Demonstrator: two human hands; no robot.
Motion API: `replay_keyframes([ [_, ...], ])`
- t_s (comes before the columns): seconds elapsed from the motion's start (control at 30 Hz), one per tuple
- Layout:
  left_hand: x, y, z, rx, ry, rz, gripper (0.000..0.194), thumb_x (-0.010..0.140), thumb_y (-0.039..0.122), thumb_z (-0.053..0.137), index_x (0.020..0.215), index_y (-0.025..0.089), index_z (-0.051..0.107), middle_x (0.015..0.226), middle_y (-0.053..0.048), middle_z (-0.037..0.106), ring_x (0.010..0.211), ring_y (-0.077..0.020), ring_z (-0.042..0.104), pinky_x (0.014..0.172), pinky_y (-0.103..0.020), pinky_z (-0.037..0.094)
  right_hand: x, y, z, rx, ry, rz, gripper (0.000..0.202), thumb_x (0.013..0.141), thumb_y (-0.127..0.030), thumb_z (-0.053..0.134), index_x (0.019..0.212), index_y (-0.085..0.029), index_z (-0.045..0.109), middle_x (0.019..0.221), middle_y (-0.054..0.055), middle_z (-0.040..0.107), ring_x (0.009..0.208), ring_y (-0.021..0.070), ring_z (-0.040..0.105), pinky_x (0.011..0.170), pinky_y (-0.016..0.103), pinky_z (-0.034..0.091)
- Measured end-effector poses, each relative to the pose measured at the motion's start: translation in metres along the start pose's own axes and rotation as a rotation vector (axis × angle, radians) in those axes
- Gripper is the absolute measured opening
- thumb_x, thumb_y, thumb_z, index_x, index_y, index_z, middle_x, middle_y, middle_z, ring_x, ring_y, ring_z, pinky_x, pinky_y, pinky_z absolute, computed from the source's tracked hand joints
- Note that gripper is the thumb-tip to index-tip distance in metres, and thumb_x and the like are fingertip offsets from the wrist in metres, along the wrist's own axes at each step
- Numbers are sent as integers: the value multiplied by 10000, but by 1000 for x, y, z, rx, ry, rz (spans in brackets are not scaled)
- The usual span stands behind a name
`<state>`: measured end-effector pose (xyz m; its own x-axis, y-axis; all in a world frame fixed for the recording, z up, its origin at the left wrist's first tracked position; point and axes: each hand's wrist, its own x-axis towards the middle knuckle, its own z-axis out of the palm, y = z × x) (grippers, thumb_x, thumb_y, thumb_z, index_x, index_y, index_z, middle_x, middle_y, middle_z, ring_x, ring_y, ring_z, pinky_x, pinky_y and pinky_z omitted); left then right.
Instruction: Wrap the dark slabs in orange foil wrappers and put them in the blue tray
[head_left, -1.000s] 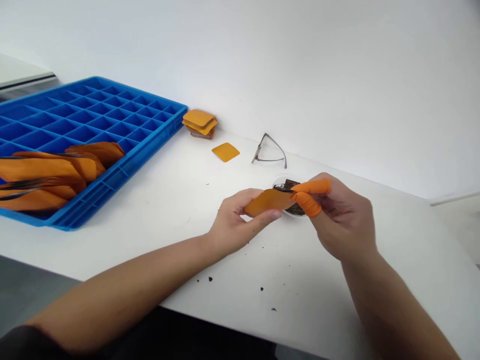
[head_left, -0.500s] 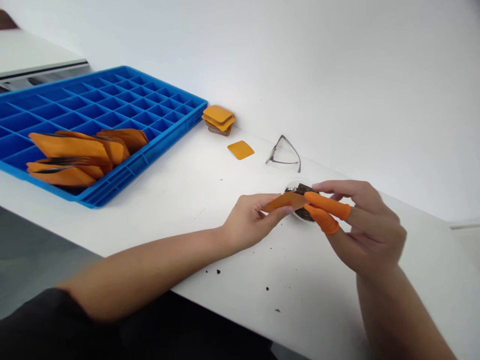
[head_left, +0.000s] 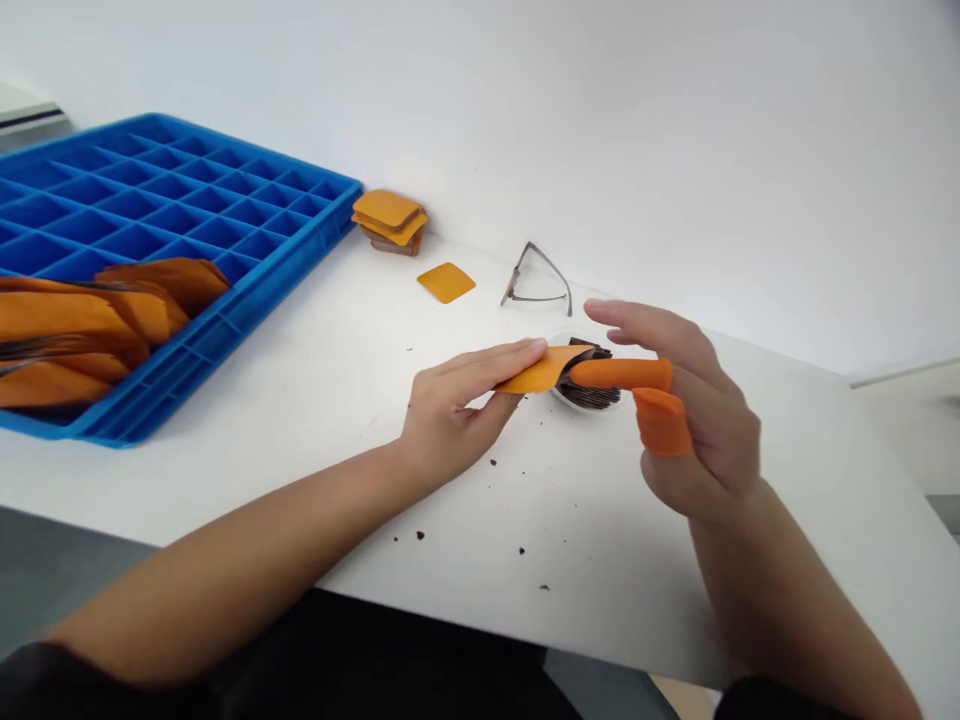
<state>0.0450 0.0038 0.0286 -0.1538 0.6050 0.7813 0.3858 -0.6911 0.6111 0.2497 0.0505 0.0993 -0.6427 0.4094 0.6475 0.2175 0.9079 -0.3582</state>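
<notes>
A small orange paper envelope (head_left: 541, 371) is pinched at its left end between the thumb and fingers of my left hand (head_left: 457, 405). Its mouth gapes to the right, showing a dark inside. Orange finger cots (head_left: 624, 374) cover the index finger and thumb of my right hand (head_left: 709, 420). That index fingertip is at the envelope's mouth, apparently just inside it, while the thumb and other fingers are spread apart. Behind and below the envelope sits a white round dish (head_left: 564, 402) holding a stack of thin dark pieces (head_left: 598, 396), partly hidden by the envelope and finger.
At left is a blue divided crate (head_left: 247, 300) with several filled orange envelopes (head_left: 105, 315) in its near compartments. A stack of orange envelopes (head_left: 390, 215), one loose envelope (head_left: 446, 283) and eyeglasses (head_left: 536, 280) lie near the wall. Dark crumbs (head_left: 421, 535) dot the white table.
My right thumb has come off the envelope and its fingers have spread, with the index finger at the mouth. The envelope now gapes open. The view has shifted, moving everything leftward.
</notes>
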Motion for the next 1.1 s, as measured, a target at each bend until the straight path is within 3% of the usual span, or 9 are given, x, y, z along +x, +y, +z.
replay_keyframes([
  [0.3,0,3,-1,12,-31,120,556,874,4,680,1340,308,669,1267,-5,746,1091,-159,764,970,-269,660,6,-16,-6,-93,20,-19,300,1007,-240,458,1181,-298,696,1482,60,590,1390,351,541,1102,626,492],
  [0.57,-2,4,-2,30,12,24,525,872,32,702,1293,346,701,1210,37,770,1047,-154,776,940,-258,666,8,-16,-6,-138,4,-54,288,1009,-296,473,1133,-324,732,1568,12,513,1451,341,494,1140,634,473],
  [0.77,1,2,0,30,16,138,599,844,-25,712,1328,326,676,1221,24,769,1039,-123,775,936,-196,652,7,-10,-3,-51,-35,62,304,1028,-238,452,1199,-297,695,1630,21,441,1487,295,454,1123,578,497],
  [1.1,-1,-5,-1,73,-25,210,570,848,-15,718,1335,277,675,1198,-21,779,1018,-131,782,920,-200,660,8,-10,-5,40,-140,117,271,1053,-270,460,1109,-187,712,1590,119,495,1517,231,416,1270,482,337],
])
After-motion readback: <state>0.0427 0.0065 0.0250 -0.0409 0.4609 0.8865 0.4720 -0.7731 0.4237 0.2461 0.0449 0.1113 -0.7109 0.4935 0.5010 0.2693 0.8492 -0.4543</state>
